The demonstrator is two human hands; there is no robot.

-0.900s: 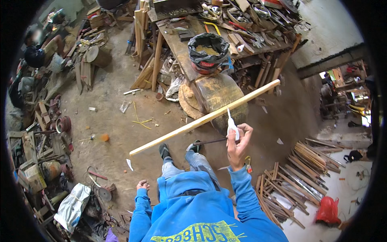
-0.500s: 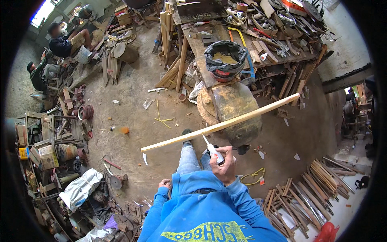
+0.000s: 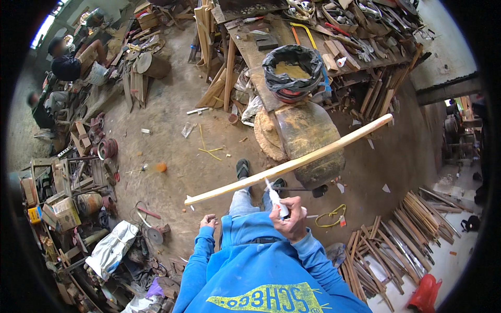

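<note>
A bright window [image 3: 43, 31] glows at the upper left. A dull brown, littered floor [image 3: 172, 146] spreads through the middle, and a cluttered wooden tabletop [image 3: 246, 44] stands near a pale, stained wall [image 3: 449, 41].

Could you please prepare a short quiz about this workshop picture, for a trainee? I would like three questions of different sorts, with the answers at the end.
1. Which hand holds the white bottle? A) left; B) right; C) both.
2. True or false: the red bag lies at the picture's lower right.
3. Fill in: the right end of the pale wooden stick appears ____ in the picture than its left end.

Key: 1. B, the right hand. 2. True. 3. Higher.
</note>
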